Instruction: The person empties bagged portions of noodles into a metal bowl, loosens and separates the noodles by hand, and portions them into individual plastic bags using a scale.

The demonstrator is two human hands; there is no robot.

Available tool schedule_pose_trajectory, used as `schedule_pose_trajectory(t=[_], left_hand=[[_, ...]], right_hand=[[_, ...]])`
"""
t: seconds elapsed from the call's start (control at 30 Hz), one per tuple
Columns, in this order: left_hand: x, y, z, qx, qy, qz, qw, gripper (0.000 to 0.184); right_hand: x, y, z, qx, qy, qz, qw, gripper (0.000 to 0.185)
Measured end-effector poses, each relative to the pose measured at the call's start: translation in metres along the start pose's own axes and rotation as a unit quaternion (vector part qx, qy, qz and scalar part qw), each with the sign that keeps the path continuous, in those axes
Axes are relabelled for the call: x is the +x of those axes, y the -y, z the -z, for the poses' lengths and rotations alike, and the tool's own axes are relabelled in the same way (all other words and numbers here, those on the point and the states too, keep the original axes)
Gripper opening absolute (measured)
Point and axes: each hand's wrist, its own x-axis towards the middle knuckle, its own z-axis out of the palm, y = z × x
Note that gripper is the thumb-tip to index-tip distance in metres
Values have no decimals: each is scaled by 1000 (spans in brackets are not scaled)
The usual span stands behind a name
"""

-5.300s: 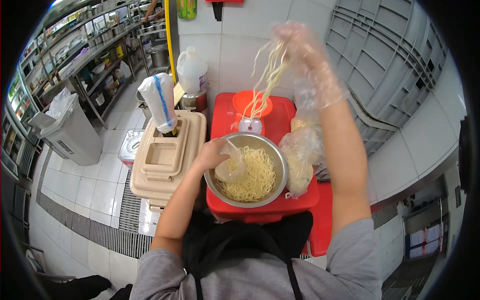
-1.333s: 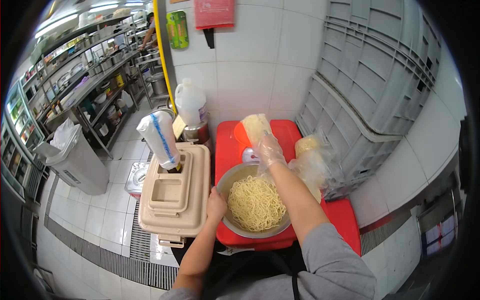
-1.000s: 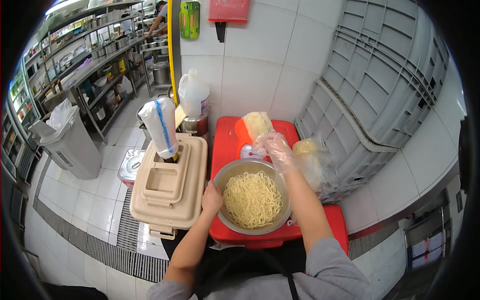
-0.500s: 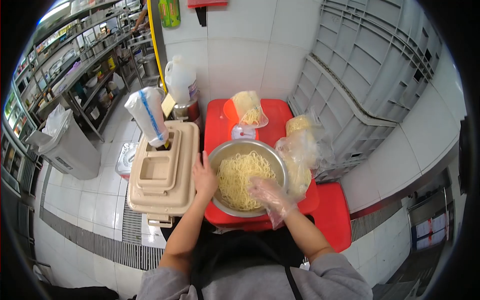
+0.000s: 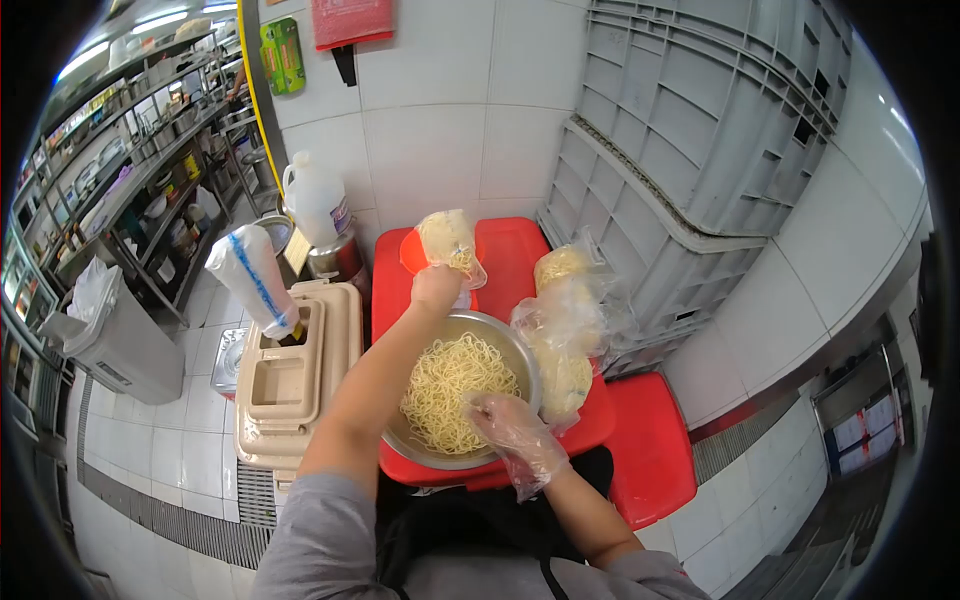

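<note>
A steel bowl [image 5: 527, 362] filled with pale yellow noodles [image 5: 462, 388] stands at the front of the red table. My right hand [image 5: 508, 425], in a clear plastic glove, is inside the bowl's right side with its fingers curled into the noodles. Beyond the bowl, my bare left hand [image 5: 437, 290] reaches to a clear plastic bag of noodles [image 5: 447, 238] and closes at its lower edge; the fingertips are partly hidden. That bag rests on the orange-red pan [image 5: 411, 252] of a small scale, whose dial is mostly covered by my hand.
More bagged noodles [image 5: 562, 350] lie right of the bowl on the red table [image 5: 515, 238]. To the left are a beige lidded box [image 5: 285, 390], a wrapped white roll [image 5: 250, 275] and a white jug [image 5: 318, 205]. Grey crates [image 5: 650, 200] are stacked at right; a red stool [image 5: 650, 450] stands below.
My left hand has left the bowl's left rim and reached forward to the bag on the scale. My right hand stays in the noodles, now more curled. The view has shifted to the right.
</note>
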Motion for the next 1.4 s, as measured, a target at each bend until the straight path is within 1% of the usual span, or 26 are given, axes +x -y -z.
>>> schedule_pose_trajectory(t=[0.03,0.13,0.23,0.27,0.3,0.33,0.4,0.43,0.47,0.5,0.53,0.6,0.7,0.73,0.83,0.93,1.03,1.13,1.23,1.33,1.4], left_hand=[[-8,-1,9,-10,-20,-8,1000,13],[-47,-6,36,-45,-69,-28,996,12],[-111,-21,60,-134,-108,-32,985,12],[-129,-26,51,-139,-102,-37,984,11],[-148,-32,38,-146,-94,-42,984,11],[-162,-36,20,-129,-35,-35,990,11],[-186,-41,-17,-93,84,-23,992,10],[-198,-43,-24,-103,74,5,992,11],[-207,-45,-30,-113,62,32,991,11],[-210,-46,-25,-124,47,59,989,11],[-210,-45,-19,-152,48,80,984,12],[-212,-38,-4,-208,49,124,969,16],[-215,-12,-18,-204,-122,76,968,20],[-217,-5,-19,-208,-106,106,967,28],[-224,3,-22,-158,-141,146,966,29],[-227,6,-29,-177,-125,145,965,30],[-222,4,-27,-182,-124,141,965,28],[-207,4,-25,-235,-132,134,954,26],[-186,5,-13,-249,-158,110,949,24],[-178,4,-13,-246,-198,102,943,24],[-182,1,-23,-253,-174,108,946,24]], right_hand=[[-2,-4,-2,6,-21,7,1000,25],[2,-3,7,57,28,-58,996,28],[16,-2,3,198,-24,-140,970,31],[23,-9,-1,323,-34,-182,928,31],[31,-21,-11,441,-44,-223,868,32],[36,-30,-19,551,-53,-261,791,33],[41,-32,-36,443,-41,-258,858,31],[41,-31,-42,385,-35,-254,887,30],[39,-30,-43,299,-39,-172,938,28],[37,-31,-42,206,-42,-85,974,27],[35,-30,-41,109,-43,1,993,26],[33,-21,-36,102,-28,-25,994,23],[31,-5,-23,99,-2,-44,994,22],[31,-4,-20,98,7,-47,994,23],[29,-11,-15,57,37,-60,996,21],[21,-18,-26,74,6,-37,997,18],[20,-15,-26,72,-5,-45,996,14],[44,-20,-15,131,-105,-39,985,10],[87,-36,-2,93,-186,-76,975,16],[128,-25,13,-63,-223,16,973,17],[156,-25,15,-217,-172,30,960,22]])
